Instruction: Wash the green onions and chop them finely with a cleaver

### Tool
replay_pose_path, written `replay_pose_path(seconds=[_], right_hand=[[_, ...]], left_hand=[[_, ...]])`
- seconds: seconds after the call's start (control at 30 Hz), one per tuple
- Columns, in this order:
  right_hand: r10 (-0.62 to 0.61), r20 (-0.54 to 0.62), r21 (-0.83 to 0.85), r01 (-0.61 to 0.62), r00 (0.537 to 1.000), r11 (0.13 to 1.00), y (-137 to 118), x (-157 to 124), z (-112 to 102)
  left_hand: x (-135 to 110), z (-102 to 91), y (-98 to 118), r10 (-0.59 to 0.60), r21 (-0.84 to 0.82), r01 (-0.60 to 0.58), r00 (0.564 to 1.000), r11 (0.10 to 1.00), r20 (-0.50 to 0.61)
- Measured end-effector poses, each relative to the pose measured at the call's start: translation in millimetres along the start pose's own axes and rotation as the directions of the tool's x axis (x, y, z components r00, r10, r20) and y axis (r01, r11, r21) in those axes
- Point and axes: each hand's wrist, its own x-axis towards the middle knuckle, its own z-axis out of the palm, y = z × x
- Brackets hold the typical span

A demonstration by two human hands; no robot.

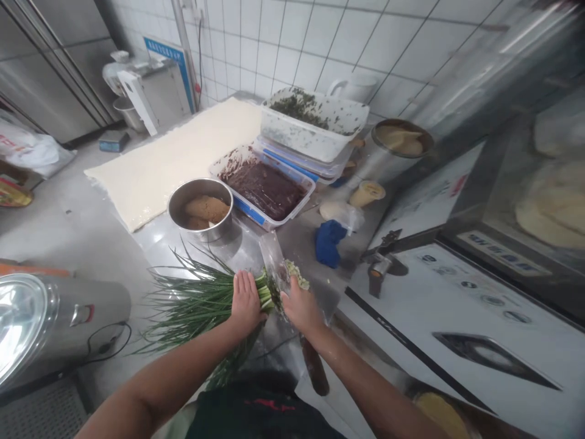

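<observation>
Scallions (196,299) lie beneath the left grip (247,299), which clasps them above the desk (154,244). Just beside, the right grip (301,308) is at the cleaver blade (273,253), closed or not I cannot tell; rolling stalks could bring a nick.

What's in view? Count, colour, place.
stalks: 1 bunch, green, front
knife: 1, grey, beside stalks
choppings: uncounted, pale green, beside knife
steel pot: 1, silver, behind stalks
paste tub: 1, translucent, centre
greens tub: 1, translucent, back
dough: 1 sheet, cream, back left
crumpled item: 1, blue, right of knife
small tub: 1, yellowish, right
tall pot: 1, silver, back right
appliance: 1, white, right
lidded vessel: 1, silver, left
machine: 1, white, back left
cabinet: 1, silver, top left
left fingers: 1 set, bare, on stalks
right fingers: 1 set, bare, on knife
</observation>
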Motion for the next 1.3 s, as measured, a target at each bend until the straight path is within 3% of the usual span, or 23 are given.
replay_pose_path(seconds=[0.2, 0.37, 0.57, 0.67, 0.77, 0.93, 1.07, 1.17, 1.3], right_hand=[[-0.207, 0.104, -0.074, 0.215, 0.973, 0.974, 12.6, -29.9, -12.2], [-0.284, 0.196, -0.035, 0.296, 0.939, 0.955, 16.0, -4.6, -12.7], [-0.152, 0.140, -0.036, 0.159, 0.978, 0.987, -20.3, 40.6, 5.6], [-0.054, 0.076, -0.036, 0.057, 0.996, 0.998, -29.1, 42.8, 11.8], [0.010, 0.059, -0.017, -0.009, 0.998, 1.000, -20.3, 29.8, 8.0], [-0.146, 0.062, -0.054, 0.149, 0.987, 0.987, 0.6, -9.9, -10.9], [-0.227, 0.186, -0.087, 0.247, 0.956, 0.965, 6.0, -25.9, -22.4], [-0.233, 0.246, -0.087, 0.261, 0.941, 0.962, 4.0, -17.0, -22.8], [-0.196, 0.235, -0.042, 0.211, 0.952, 0.977, -9.7, 13.3, -10.2]], left_hand=[[5.8, -2.0, -5.0, 0.044, -0.038, -0.043, 0.999, 0.998, 0.023], [13.2, -1.1, -8.3, 0.076, -0.043, -0.075, 0.997, 0.996, 0.029], [19.5, 2.3, -11.0, 0.094, -0.053, -0.093, 0.995, 0.994, 0.033], [17.2, 0.7, -9.6, 0.070, -0.069, -0.068, 0.997, 0.995, 0.022], [13.2, -0.8, -7.1, 0.030, -0.072, -0.028, 0.999, 0.997, 0.020], [9.7, -0.6, -5.0, 0.009, -0.062, -0.009, 1.000, 0.998, -0.004], [9.6, 0.1, -4.0, 0.000, -0.061, 0.001, 1.000, 0.998, 0.008], [10.8, 1.2, -4.0, 0.008, -0.055, -0.008, 1.000, 0.998, 0.003], [13.7, 1.9, -6.1, 0.035, -0.058, -0.034, 0.999, 0.998, 0.009]])
